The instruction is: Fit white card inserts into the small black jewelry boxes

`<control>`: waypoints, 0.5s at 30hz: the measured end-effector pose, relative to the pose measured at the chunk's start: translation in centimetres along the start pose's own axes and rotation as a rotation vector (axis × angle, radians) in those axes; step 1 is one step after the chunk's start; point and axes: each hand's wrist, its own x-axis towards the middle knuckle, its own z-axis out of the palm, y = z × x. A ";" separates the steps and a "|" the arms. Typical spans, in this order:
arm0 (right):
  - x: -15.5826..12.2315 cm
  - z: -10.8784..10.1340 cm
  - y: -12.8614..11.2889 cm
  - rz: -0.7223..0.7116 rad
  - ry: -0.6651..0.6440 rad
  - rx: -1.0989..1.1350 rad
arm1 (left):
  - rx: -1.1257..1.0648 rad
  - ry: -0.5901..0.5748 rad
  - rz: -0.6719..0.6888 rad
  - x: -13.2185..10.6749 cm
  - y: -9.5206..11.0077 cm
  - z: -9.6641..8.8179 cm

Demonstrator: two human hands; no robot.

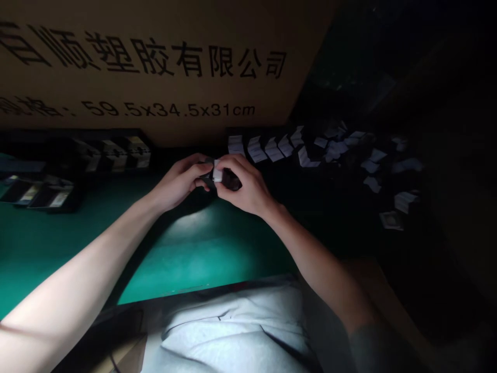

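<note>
Above the green table [194, 248], both of my hands meet in the middle of the head view. Closed round a small dark box-like piece [208, 177] is my left hand [176, 181], thumb on top. My right hand [246, 185] pinches a small white folded card [218, 172] between thumb and fingers, right against the dark piece. Fingers partly cover both, so I cannot tell whether the card sits inside the dark piece or only touches it.
A large printed cardboard box [155, 93] stands behind. Black open cases [116, 153] with pale inserts are at the back left, more black cases [42, 194] nearer. Several white folded cards [272, 149] line the back, and others [373, 160] lie scattered at the right in shadow.
</note>
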 end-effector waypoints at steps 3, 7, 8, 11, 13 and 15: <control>0.1 -0.3 0.1 -0.029 -0.014 0.033 | 0.022 0.011 0.002 0.0 -0.2 -0.1; 0.2 -0.3 0.1 -0.046 0.008 0.058 | 0.032 -0.002 0.014 0.0 -0.3 -0.2; 0.2 -0.3 0.1 -0.043 0.017 0.063 | 0.034 -0.007 0.021 0.0 -0.3 -0.2; 0.1 -0.1 0.2 -0.023 0.040 0.084 | 0.048 -0.010 0.032 0.0 -0.2 -0.1; 0.1 -0.1 0.3 -0.006 0.037 0.083 | 0.053 -0.009 0.033 0.0 -0.2 -0.1; 0.0 -0.1 0.5 -0.003 0.022 0.064 | 0.067 -0.012 0.030 0.0 -0.3 -0.2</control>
